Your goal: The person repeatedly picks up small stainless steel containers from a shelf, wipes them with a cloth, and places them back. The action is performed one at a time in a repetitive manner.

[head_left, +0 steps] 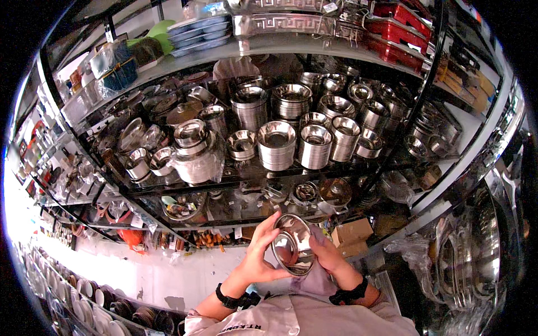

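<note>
A shiny stainless steel bowl (pixel 293 244) is tilted in front of my chest, its hollow side facing up toward the camera. My left hand (pixel 261 254) grips it by the rim, thumb at the lower edge and fingers at the upper left. At the bowl's right side is my right hand (pixel 327 252), with a greyish-purple cloth (pixel 315 282) that hangs below it; part of that hand's fingers is hidden. Beyond the hands, stacked steel bowls (pixel 276 146) stand on a dark shelf. Beside them are a plastic-wrapped stack (pixel 197 164) and more steel stacks (pixel 315 147).
The dark shelf's front edge (pixel 256 178) runs across, above a lower shelf with pans and lids. Red trays (pixel 399 33) and blue moulded trays (pixel 199 35) sit on the upper shelf. A cardboard box (pixel 352 235) lies right of my hands; wrapped metalware (pixel 458 260) is at far right.
</note>
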### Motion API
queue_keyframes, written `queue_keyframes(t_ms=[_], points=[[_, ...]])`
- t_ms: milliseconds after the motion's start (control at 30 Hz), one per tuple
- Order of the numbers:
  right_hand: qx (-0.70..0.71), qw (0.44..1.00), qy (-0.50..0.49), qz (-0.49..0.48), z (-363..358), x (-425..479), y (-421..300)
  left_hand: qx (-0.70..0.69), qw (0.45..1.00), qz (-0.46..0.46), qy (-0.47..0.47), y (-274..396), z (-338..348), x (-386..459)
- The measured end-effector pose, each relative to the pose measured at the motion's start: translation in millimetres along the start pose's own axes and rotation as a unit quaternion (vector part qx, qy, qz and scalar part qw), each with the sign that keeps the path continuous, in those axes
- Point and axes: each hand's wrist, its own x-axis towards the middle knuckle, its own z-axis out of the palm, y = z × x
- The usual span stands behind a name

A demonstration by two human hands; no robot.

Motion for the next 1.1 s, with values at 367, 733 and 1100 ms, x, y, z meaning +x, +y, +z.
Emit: queue_keyframes(t_ms=[367, 733, 1100], points=[[-0.194, 0.966, -0.113, -0.131, -51, -30, -7, 0.137, 0.976, -0.124, -0.117, 14, 43, 13], [-0.143, 0.975, -0.065, -0.155, -35, 3, -16, 0.014, 0.989, -0.068, -0.129, -5, 19, 28], [-0.079, 0.978, -0.112, -0.156, 18, 43, -40, 0.014, 0.978, -0.071, -0.196, -40, -55, 41]])
